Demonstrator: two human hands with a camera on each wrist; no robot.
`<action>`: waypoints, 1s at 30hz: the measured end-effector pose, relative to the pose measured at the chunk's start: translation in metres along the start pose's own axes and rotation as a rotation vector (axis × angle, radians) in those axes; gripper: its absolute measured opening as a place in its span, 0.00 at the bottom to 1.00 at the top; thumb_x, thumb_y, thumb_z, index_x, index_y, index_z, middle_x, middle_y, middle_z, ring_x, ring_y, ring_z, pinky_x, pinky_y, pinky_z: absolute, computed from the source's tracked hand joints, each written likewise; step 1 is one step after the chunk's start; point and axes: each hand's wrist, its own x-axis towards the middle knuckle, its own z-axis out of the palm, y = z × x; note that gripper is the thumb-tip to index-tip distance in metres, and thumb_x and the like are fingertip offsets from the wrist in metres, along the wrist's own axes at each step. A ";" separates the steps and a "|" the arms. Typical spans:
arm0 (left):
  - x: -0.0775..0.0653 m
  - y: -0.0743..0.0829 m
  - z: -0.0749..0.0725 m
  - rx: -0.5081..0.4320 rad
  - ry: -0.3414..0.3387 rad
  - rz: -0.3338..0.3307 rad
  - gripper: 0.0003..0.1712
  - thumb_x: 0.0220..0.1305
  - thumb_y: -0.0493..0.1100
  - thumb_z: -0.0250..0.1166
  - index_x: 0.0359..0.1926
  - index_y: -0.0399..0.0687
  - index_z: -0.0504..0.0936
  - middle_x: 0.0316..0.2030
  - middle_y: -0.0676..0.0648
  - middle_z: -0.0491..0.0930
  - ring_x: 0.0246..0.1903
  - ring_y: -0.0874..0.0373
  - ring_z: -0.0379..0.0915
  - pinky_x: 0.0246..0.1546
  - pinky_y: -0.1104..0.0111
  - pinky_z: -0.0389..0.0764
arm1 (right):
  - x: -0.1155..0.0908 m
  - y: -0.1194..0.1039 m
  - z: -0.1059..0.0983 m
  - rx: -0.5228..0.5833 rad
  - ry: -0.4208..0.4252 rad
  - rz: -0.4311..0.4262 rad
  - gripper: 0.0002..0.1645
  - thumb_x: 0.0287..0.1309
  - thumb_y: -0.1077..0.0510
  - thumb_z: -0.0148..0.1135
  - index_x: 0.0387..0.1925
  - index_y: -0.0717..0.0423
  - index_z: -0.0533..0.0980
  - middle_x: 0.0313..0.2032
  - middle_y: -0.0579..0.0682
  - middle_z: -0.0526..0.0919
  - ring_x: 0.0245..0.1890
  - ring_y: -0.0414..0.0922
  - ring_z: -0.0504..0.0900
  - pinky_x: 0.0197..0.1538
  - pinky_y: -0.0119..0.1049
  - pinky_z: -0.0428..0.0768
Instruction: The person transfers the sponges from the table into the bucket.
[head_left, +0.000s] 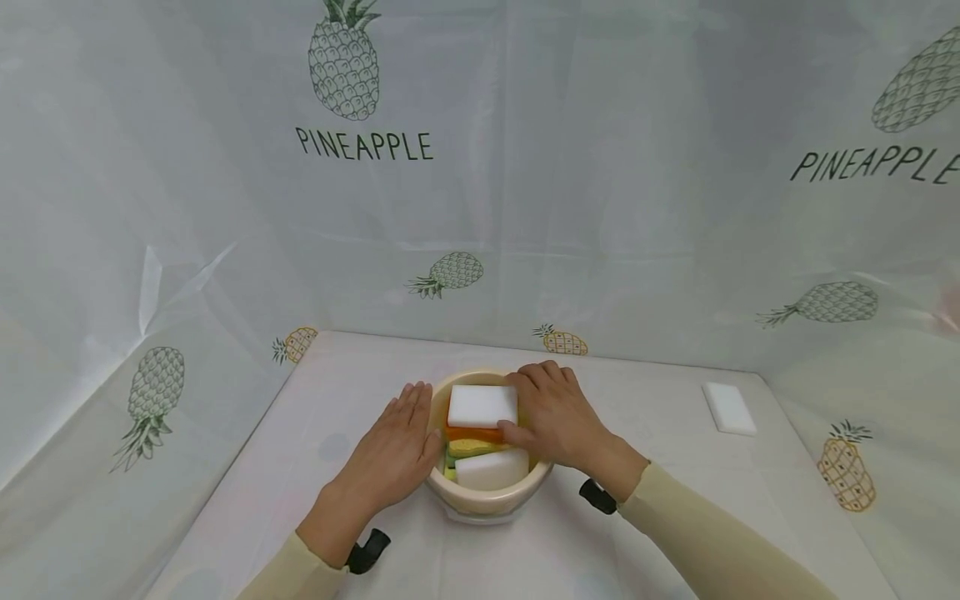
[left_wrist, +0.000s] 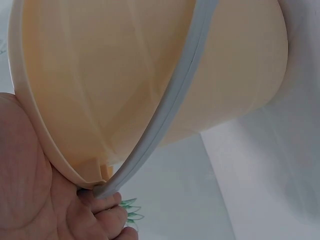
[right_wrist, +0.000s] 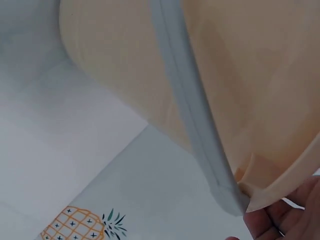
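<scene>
A cream plastic bucket [head_left: 480, 500] with a grey carrying handle [left_wrist: 165, 105] stands on the table. Inside it several sponge blocks are packed in a stack: a white sponge [head_left: 483, 406] on top, an orange sponge [head_left: 480, 434] and a yellow sponge [head_left: 468, 447] below, and another white sponge [head_left: 491, 469] at the near side. My left hand [head_left: 397, 450] rests along the bucket's left rim, its fingers straight and together. With my right hand [head_left: 557, 417] I hold the top white sponge by its right end, thumb at its front edge and fingers bent at its back corner.
A loose white block [head_left: 730, 408] lies on the table at the far right. The table [head_left: 360, 375] is covered in pale cloth, and a white curtain printed with pineapples [head_left: 600, 208] rises behind and at both sides.
</scene>
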 end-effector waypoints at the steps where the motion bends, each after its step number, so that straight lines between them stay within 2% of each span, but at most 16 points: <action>1: 0.000 0.000 0.000 -0.002 0.001 0.001 0.39 0.81 0.51 0.49 0.81 0.31 0.55 0.81 0.35 0.56 0.82 0.41 0.49 0.82 0.49 0.56 | -0.002 0.002 -0.001 0.001 0.019 0.009 0.36 0.63 0.36 0.68 0.62 0.56 0.78 0.57 0.52 0.81 0.58 0.53 0.74 0.58 0.52 0.73; 9: 0.000 0.003 -0.001 -0.018 -0.011 0.000 0.39 0.81 0.51 0.48 0.81 0.31 0.54 0.81 0.35 0.56 0.83 0.41 0.48 0.82 0.49 0.55 | -0.015 0.034 -0.007 -0.016 0.192 0.134 0.34 0.67 0.42 0.68 0.63 0.61 0.75 0.59 0.60 0.79 0.59 0.59 0.75 0.59 0.58 0.75; 15: -0.001 0.000 -0.002 -0.021 -0.023 -0.006 0.40 0.82 0.52 0.47 0.82 0.32 0.53 0.82 0.35 0.55 0.83 0.41 0.47 0.82 0.49 0.55 | -0.028 0.069 -0.001 -0.091 0.344 0.180 0.37 0.65 0.45 0.69 0.63 0.68 0.74 0.57 0.67 0.79 0.58 0.66 0.76 0.58 0.63 0.77; 18: -0.001 -0.002 -0.002 -0.024 -0.022 -0.008 0.40 0.82 0.52 0.47 0.82 0.31 0.53 0.82 0.35 0.55 0.83 0.41 0.47 0.82 0.49 0.55 | -0.036 0.087 0.004 -0.126 0.389 0.203 0.37 0.65 0.46 0.69 0.62 0.70 0.74 0.56 0.68 0.78 0.57 0.67 0.75 0.56 0.64 0.76; 24: 0.000 -0.003 -0.002 -0.030 -0.020 -0.001 0.40 0.82 0.52 0.48 0.82 0.31 0.53 0.81 0.35 0.55 0.82 0.41 0.48 0.82 0.48 0.56 | -0.057 0.120 0.014 -0.175 0.378 0.302 0.37 0.64 0.48 0.69 0.62 0.72 0.72 0.58 0.69 0.76 0.59 0.69 0.73 0.59 0.67 0.74; 30: 0.000 -0.002 -0.001 -0.032 -0.024 0.000 0.40 0.82 0.53 0.47 0.82 0.32 0.52 0.82 0.35 0.55 0.83 0.41 0.47 0.82 0.47 0.55 | -0.086 0.153 0.021 -0.201 0.262 0.436 0.36 0.67 0.48 0.64 0.64 0.72 0.69 0.62 0.69 0.72 0.64 0.70 0.68 0.63 0.69 0.67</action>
